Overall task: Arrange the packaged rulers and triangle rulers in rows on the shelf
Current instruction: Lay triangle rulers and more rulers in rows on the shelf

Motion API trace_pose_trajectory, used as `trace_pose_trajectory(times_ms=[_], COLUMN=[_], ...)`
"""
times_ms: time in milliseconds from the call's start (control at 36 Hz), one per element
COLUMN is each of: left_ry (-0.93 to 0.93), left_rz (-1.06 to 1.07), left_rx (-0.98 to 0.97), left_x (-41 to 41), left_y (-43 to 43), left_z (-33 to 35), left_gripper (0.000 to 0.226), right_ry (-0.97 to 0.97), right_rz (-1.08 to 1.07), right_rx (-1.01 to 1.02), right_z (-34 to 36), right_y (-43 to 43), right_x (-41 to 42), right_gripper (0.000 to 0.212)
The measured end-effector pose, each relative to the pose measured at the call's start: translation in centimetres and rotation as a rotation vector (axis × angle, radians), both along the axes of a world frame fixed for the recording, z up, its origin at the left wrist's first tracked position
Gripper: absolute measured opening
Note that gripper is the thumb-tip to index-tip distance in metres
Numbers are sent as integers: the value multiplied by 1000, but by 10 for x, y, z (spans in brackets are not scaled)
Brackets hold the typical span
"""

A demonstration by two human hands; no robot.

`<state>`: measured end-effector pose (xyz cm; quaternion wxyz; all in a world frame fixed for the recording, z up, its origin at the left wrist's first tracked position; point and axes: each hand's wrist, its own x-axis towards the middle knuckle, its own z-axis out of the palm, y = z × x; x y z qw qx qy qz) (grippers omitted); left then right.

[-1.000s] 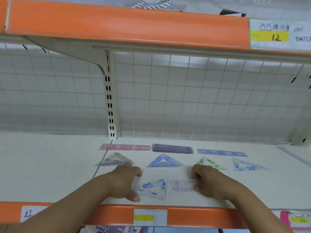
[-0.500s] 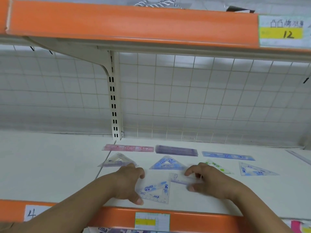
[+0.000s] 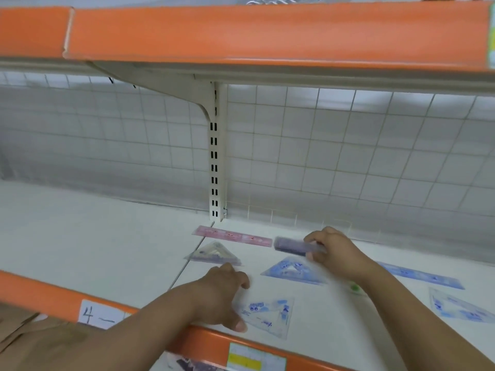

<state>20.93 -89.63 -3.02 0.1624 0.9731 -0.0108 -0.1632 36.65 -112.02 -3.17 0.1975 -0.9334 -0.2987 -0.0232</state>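
**Both hands on the ruler shelf**

Your right hand (image 3: 332,250) has its fingers pinching the purple ruler pack (image 3: 289,245), just right of the slotted upright's (image 3: 214,167) foot; your left hand (image 3: 225,293) rests on the shelf (image 3: 107,250), fingers loosely curled, thumb touching the clear triangle ruler (image 3: 270,314), well forward of that upright.

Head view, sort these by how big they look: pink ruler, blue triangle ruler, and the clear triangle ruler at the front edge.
1. The clear triangle ruler: largest, though nearest the camera.
2. The pink ruler and the blue triangle ruler: too alike to rank; pink longer, blue deeper.
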Motion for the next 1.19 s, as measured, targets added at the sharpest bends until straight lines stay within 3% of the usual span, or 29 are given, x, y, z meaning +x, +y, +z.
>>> trace_pose_trajectory(times_ms=[917, 1083, 1139, 1194], left_ry=[-4, -1, -2, -5], left_rz=[151, 147, 149, 150], left_rx=[17, 14, 5, 3], left_x=[-4, -5, -5, -6], left_y=[-6, -6, -6, -6], left_z=[-6, -6, -5, -5], left_gripper=[75, 74, 74, 74], right_ry=[76, 36, -37, -59], right_rz=[18, -9, 14, 94], right_rx=[-80, -120, -37, 37], right_z=[-24, -15, -5, 7], right_y=[18, 21, 28, 37], right_x=[42, 32, 18, 0], right_gripper=[37, 52, 40, 7])
